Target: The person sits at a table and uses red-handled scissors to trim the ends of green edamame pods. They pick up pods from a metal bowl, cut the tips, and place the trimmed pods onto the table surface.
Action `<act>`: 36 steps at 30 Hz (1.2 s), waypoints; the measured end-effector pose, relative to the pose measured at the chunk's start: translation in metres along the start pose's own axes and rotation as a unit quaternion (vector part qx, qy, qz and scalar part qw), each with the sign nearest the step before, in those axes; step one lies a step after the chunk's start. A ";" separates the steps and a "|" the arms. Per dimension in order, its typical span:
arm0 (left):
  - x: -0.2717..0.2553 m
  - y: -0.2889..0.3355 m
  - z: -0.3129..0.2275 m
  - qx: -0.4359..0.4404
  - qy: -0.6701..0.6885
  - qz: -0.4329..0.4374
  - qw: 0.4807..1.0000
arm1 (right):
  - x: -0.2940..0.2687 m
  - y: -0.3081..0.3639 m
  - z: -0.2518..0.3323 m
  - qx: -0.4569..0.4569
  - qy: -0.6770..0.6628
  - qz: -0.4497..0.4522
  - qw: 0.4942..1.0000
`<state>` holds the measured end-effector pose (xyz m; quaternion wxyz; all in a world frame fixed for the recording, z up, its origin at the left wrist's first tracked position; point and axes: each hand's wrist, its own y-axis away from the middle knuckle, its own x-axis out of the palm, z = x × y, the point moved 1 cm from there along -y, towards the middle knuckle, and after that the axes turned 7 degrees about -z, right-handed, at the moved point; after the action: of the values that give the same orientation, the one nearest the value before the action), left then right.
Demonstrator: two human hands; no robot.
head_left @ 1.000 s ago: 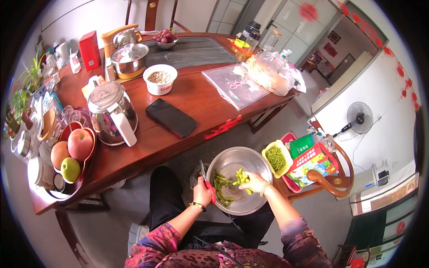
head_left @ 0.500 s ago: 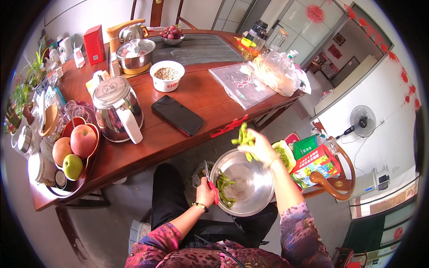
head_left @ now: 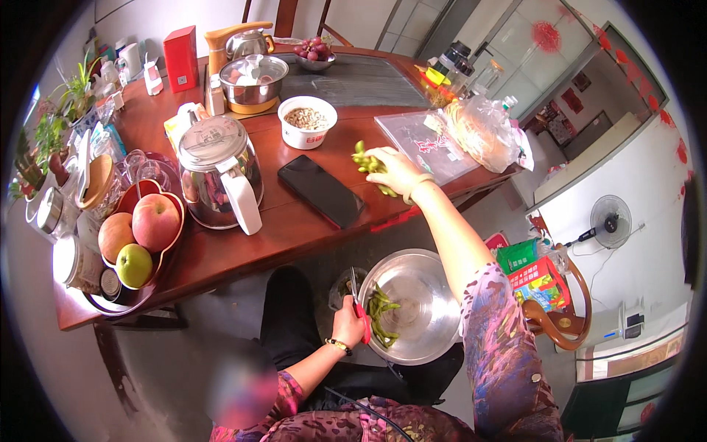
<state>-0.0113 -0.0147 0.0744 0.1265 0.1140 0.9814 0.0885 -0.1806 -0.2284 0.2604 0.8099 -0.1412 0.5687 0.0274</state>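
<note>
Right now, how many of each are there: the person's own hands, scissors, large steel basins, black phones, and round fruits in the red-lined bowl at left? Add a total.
Hands: 2, left hand and right hand
Scissors: 1
Large steel basin: 1
Black phone: 1
Round fruits: 3
Total: 8

Bright place, pretty heavy on the reddish wood
White wall (head_left: 648, 184) on the right, grey floor (head_left: 210, 324), shiny wooden tabletop (head_left: 342, 151), curvy-armed wooden chair (head_left: 554, 328), glass door (head_left: 512, 59) with a round red decoration (head_left: 546, 36), plus an open doorway (head_left: 567, 121).
</note>
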 end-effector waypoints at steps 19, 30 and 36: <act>0.013 0.031 -0.015 0.043 -0.007 0.011 0.999 | 0.097 0.293 0.014 0.102 -0.095 0.082 0.987; 0.025 0.043 -0.020 0.041 -0.016 0.002 0.999 | 0.125 0.328 0.026 0.137 -0.224 0.020 0.965; 0.024 0.039 -0.019 0.055 -0.025 0.001 0.998 | 0.043 0.307 0.043 0.286 -0.424 0.066 0.857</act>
<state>-0.0312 0.0254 0.0946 0.1446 0.1239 0.9812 0.0319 -0.1896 0.0719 0.1736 0.9736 0.1594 0.1613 -0.0262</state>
